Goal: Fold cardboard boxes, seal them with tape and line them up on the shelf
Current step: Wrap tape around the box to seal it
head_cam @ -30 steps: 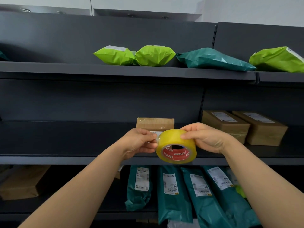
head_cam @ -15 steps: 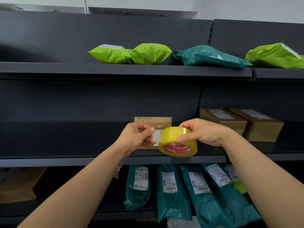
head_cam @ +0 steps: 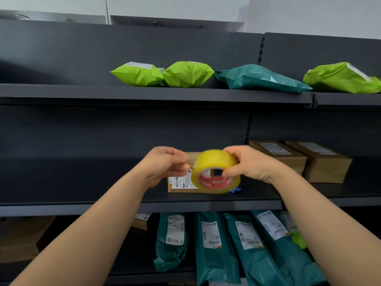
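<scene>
A yellow tape roll (head_cam: 214, 162) with a red core is held up in front of the middle shelf (head_cam: 82, 203). My right hand (head_cam: 251, 164) grips the roll from its right side, thumb at the core. My left hand (head_cam: 165, 164) has its fingers curled at the roll's left edge, where the tape end sits; motion blur hides the pinch itself. Behind the roll a small cardboard box (head_cam: 181, 182) with a white label stands on the middle shelf, partly hidden by both hands.
Two labelled cardboard boxes (head_cam: 299, 159) stand on the middle shelf at right. Green and teal mailer bags (head_cam: 206, 75) lie on the top shelf. Several teal bags (head_cam: 214, 244) lean on the bottom shelf, with a brown box (head_cam: 20, 238) at lower left. A blue object (head_cam: 236, 190) sits behind the roll.
Both hands have lifted the roll slightly and tilted it, so its core faces me more. More of the box's white label shows below my left hand.
</scene>
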